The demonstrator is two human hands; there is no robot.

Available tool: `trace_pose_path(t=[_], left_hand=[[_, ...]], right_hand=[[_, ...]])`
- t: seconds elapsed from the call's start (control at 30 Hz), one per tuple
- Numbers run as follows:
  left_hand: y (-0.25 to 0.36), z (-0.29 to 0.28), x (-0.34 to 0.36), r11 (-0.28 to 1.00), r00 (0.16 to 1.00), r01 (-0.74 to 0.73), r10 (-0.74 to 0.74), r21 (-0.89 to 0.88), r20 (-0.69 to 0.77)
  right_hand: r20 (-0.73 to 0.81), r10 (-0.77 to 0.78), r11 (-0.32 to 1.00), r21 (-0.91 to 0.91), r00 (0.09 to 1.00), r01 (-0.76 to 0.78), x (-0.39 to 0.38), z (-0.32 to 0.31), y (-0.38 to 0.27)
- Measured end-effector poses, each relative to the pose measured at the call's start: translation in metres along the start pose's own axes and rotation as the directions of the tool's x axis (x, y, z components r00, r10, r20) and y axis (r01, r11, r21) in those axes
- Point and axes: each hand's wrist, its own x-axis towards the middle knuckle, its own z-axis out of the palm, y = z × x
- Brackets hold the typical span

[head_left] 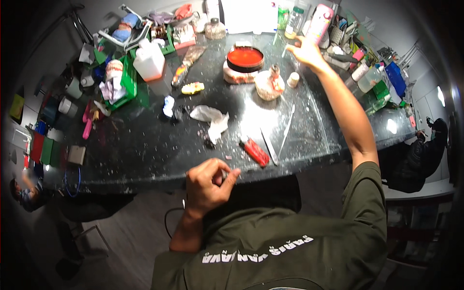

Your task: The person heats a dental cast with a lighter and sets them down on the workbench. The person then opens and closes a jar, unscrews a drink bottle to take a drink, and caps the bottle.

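My left hand [209, 186] rests at the table's near edge in a loose fist, with its thumb out and nothing showing in it. My right hand [307, 53] is stretched to the far right, fingers apart, just below a pink bottle [320, 23]. A glass jar with yellowish contents [292, 24] stands close to its fingertips. Nearer to me are a small white cup [293, 79] and a round pot with a reddish top [269, 86]. A red lighter [255, 152] lies by the near edge, beside a metal blade-like tool [268, 146] and a thin metal instrument [287, 129].
A black-rimmed dish of red material [245, 58] sits at mid-table. Left of it are a knife [187, 65], a yellow piece [193, 88], a white plastic bottle [148, 60], a green tray [126, 87] and crumpled tissue [211, 120]. Clutter lines the back right.
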Motion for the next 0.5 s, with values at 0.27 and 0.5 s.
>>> trace_pose_path(t=[0.27, 0.5], left_hand=[[-0.003, 0.011, -0.005, 0.993, 0.984, 0.074, -0.057, 0.093, -0.171], [-0.007, 0.011, 0.002, 0.995, 0.983, 0.045, -0.028, 0.093, -0.179]], right_hand=[[-0.223, 0.163, 0.975, -0.111, 0.961, -0.191, 0.079, 0.058, 0.016], [-0.518, 0.357, 0.93, 0.122, 0.777, -0.346, 0.138, 0.062, 0.025]])
